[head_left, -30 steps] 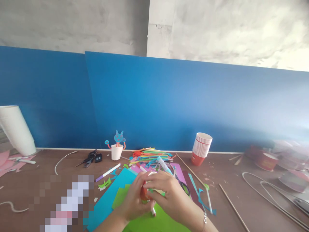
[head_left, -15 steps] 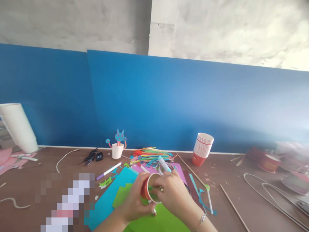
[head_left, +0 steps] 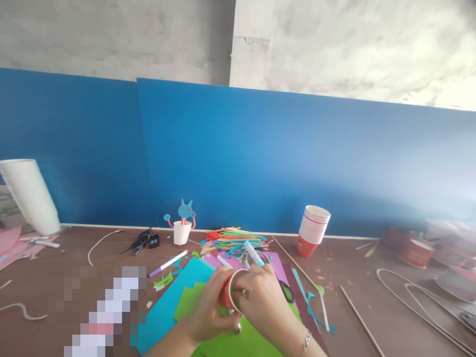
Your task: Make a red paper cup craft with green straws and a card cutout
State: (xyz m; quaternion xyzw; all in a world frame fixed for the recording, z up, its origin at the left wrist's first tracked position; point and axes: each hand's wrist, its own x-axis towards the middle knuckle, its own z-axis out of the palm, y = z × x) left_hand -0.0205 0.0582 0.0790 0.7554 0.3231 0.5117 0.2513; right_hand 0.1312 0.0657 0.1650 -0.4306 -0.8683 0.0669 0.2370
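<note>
My left hand (head_left: 208, 307) is wrapped round a red paper cup (head_left: 225, 293), tilted so its mouth faces right. The fingers of my right hand (head_left: 264, 295) reach into that mouth, bent and pressed together. Whatever they pinch is hidden inside the cup. Below both hands lie sheets of green paper (head_left: 238, 344) and blue paper (head_left: 163, 312). The tip of a white pen (head_left: 238, 327) shows under my left thumb. A glue stick with a light blue cap (head_left: 253, 254) is just beyond my right hand, near black-handled scissors (head_left: 287, 291).
A white cup with a blue paper figure (head_left: 182, 232) stands at the back, left of a heap of coloured sticks (head_left: 232, 239). Stacked paper cups (head_left: 313, 230) stand behind on the right. A purple-capped marker (head_left: 168, 263), a thin wooden stick (head_left: 360, 320) and a cable (head_left: 416, 310) lie on the table.
My right hand has shifted slightly left and deeper into the cup, covering more of its mouth. The scissors' handle shows more now. My left hand keeps its grip.
</note>
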